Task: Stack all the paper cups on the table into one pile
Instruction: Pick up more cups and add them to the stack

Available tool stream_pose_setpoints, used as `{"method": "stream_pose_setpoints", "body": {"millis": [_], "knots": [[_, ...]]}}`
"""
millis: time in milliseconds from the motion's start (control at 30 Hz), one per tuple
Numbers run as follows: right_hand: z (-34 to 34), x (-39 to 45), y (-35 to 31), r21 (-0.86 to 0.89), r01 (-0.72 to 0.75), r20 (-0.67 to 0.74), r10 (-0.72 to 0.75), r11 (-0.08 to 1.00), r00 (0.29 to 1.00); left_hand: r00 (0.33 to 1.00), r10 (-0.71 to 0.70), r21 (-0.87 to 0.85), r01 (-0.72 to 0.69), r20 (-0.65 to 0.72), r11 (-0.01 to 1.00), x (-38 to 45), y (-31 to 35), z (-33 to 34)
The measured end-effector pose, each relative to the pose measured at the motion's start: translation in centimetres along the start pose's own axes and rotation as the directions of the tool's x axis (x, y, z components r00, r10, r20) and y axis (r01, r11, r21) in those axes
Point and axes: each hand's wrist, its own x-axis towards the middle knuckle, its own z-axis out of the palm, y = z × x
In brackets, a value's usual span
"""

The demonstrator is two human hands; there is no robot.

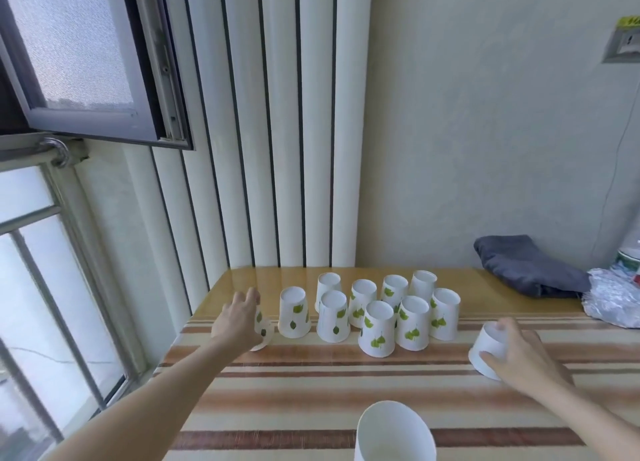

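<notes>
Several white paper cups with green leaf prints (377,329) stand upside down in a cluster at the middle of the striped table (311,384). My left hand (239,318) is wrapped around the leftmost cup (262,329), which tilts at the table's left edge. My right hand (519,353) grips another upside-down cup (486,348) at the right, apart from the cluster. One more cup (394,433) stands close to me at the bottom middle.
A folded dark grey cloth (526,266) lies at the back right by the wall. Crinkled plastic bags (613,297) sit at the far right edge. A window and a white ribbed radiator (277,131) lie to the left and behind.
</notes>
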Motion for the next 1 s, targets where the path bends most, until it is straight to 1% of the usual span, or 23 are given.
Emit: {"method": "stream_pose_setpoints", "body": {"millis": [100, 133, 167, 200, 233, 267, 300, 333, 400, 433, 467, 500, 533, 567, 600, 633, 667, 700, 733, 833, 900, 1000], "knots": [[0.1, -0.2, -0.1, 0.034, 0.001, -0.038, 0.0, 0.999, 0.999, 0.997, -0.069, -0.021, 0.068, -0.042, 0.997, -1.3, -0.8, -1.0], [0.1, -0.1, -0.1, 0.043, 0.022, -0.048, -0.02, 0.999, 0.999, 0.993, -0.098, -0.058, 0.094, -0.061, 0.994, -2.0, -1.0, -1.5], [0.0, -0.3, -0.4, 0.025, 0.038, -0.05, -0.036, 0.999, 0.998, 0.987, -0.137, -0.13, 0.126, -0.08, 0.984, -2.7, -1.3, -2.0], [0.0, -0.1, -0.7, -0.015, 0.051, -0.041, -0.051, 0.999, 0.998, 0.978, -0.187, -0.248, 0.159, -0.091, 0.956, -3.5, -1.5, -2.6], [-0.3, -0.3, -1.1, -0.067, 0.041, -0.025, -0.043, 0.997, 0.999, 0.967, -0.248, -0.405, 0.203, -0.062, 0.891, -4.5, -1.6, -3.2], [-0.3, -0.3, -1.3, -0.1, 0.043, -0.019, -0.045, 0.994, 0.999, 0.956, -0.294, -0.571, 0.241, -0.001, 0.785, -5.6, -1.6, -3.9], [-0.5, -0.7, -1.5, -0.129, 0.049, -0.017, -0.052, 0.99, 0.999, 0.949, -0.306, -0.706, 0.266, 0.073, 0.656, -6.8, -1.6, -4.5], [-0.8, -1.1, -1.5, -0.14, 0.054, -0.033, -0.059, 0.989, 0.998, 0.95, -0.288, -0.784, 0.269, 0.121, 0.559, -8.0, -1.5, -5.0], [-1.4, -1.9, -1.2, -0.133, 0.037, -0.062, -0.046, 0.99, 0.997, 0.966, -0.219, -0.859, 0.227, 0.138, 0.459, -10.7, -1.1, -6.0], [-2.1, -2.8, -1.3, -0.085, 0.017, -0.085, -0.025, 0.996, 0.996, 0.977, -0.166, -0.892, 0.194, 0.137, 0.409, -11.9, -0.7, -6.5], [-2.4, -3.3, -0.9, 0.027, -0.017, -0.108, 0.02, 0.999, 0.994, 0.983, -0.11, -0.925, 0.174, 0.144, 0.339, -13.1, -0.2, -7.0], [-3.1, -4.3, -0.7, 0.186, -0.065, -0.113, 0.087, 0.98, 0.99, 0.986, -0.059, -0.953, 0.169, 0.159, 0.253, -14.0, 0.4, -7.3], [-3.6, -5.3, -0.3, 0.407, -0.13, -0.052, 0.165, 0.904, 0.985, 0.985, -0.013, -0.971, 0.174, 0.174, 0.164, -14.9, 1.0, -7.7], [-4.3, -6.6, -0.2, 0.65, -0.196, 0.04, 0.224, 0.734, 0.974, 0.982, 0.031, -0.98, 0.182, 0.185, 0.081, -15.7, 1.6, -8.0], [-4.7, -7.5, 0.1, 0.854, -0.246, 0.146, 0.243, 0.459, 0.959, 0.979, 0.076, -0.982, 0.191, 0.191, 0.008, -16.4, 2.4, -8.4], [-5.0, -8.6, 0.4, 0.946, -0.294, 0.262, 0.211, 0.136, 0.942, 0.974, 0.122, -0.98, 0.195, 0.188, -0.047, -17.0, 3.1, -8.6], [-5.3, -9.7, 0.5, 0.942, -0.316, 0.329, 0.144, -0.11, 0.933, 0.969, 0.173, -0.978, 0.192, 0.176, -0.085, -17.6, 3.9, -8.9], [-5.6, -11.0, 0.7, 0.91, -0.335, 0.367, 0.095, -0.246, 0.926, 0.964, 0.214, -0.977, 0.184, 0.159, -0.103, -18.0, 4.6, -9.1], [-5.9, -12.6, 0.6, 0.885, -0.349, 0.386, 0.069, -0.308, 0.92, 0.96, 0.239, -0.979, 0.173, 0.143, -0.105, -18.6, 5.3, -9.2], [-6.2, -16.5, -0.1, 0.877, -0.382, 0.4, 0.001, -0.292, 0.917, 0.965, 0.238, -0.987, 0.136, 0.114, -0.08, -20.0, 7.1, -9.1], [-6.0, -18.1, -0.7, 0.878, -0.389, 0.401, -0.015, -0.277, 0.916, 0.97, 0.219, -0.994, 0.109, 0.105, -0.005, -20.8, 8.2, -8.6], [-6.1, -19.8, -1.8, 0.89, -0.367, 0.371, -0.038, -0.271, 0.928, 0.964, 0.264, -0.986, -0.001, 0.043, 0.165, -22.0, 10.0, -7.4]]}}
